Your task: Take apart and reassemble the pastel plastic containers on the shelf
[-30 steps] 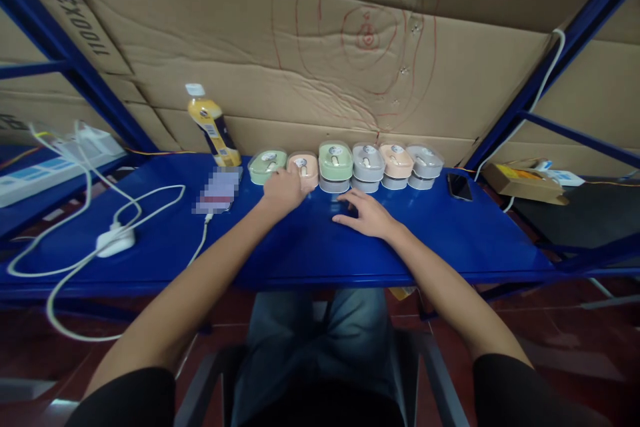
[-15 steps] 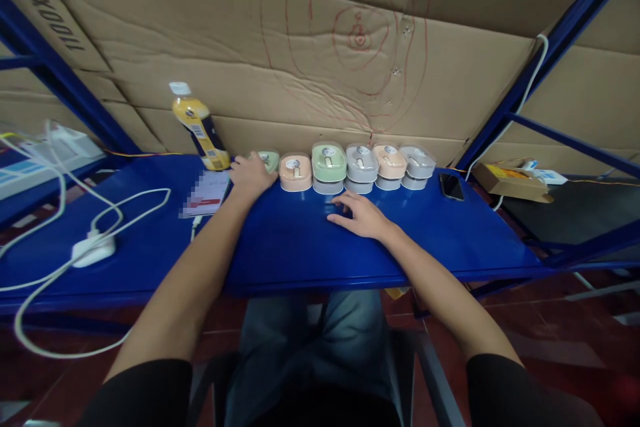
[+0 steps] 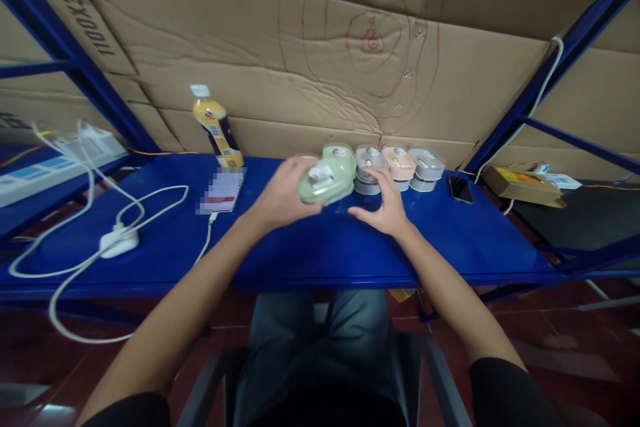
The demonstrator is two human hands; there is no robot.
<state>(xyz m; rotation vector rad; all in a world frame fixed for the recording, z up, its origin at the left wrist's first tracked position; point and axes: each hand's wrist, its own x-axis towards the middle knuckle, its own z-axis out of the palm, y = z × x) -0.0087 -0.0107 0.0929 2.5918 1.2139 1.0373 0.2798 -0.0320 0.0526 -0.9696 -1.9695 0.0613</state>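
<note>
My left hand [image 3: 281, 195] is wrapped round the left side of a green lidded box [image 3: 327, 186], slightly blurred, held above the blue table. Thumb and fingers of my right hand [image 3: 387, 208] are spread apart, with nothing between them, close to a grey lidded box [image 3: 367, 159]. Behind the held box stands another green box [image 3: 341, 151] with a clear lid. Further right are a peach box [image 3: 401, 162] and a second grey box [image 3: 427, 162], each stacked on a grey one. Another peach box is mostly hidden behind my left hand.
A yellow drink bottle [image 3: 216, 127] stands at the back left, near a phone with a lit screen [image 3: 230, 188] on a cable. A white charger [image 3: 119, 241] with looped cord lies further left. At right are a dark phone [image 3: 460, 188] and an open cardboard box [image 3: 523, 186].
My left hand has lifted the green box from the left end of the row and carried it right and nearer. My right hand has opened wider and moved right.
</note>
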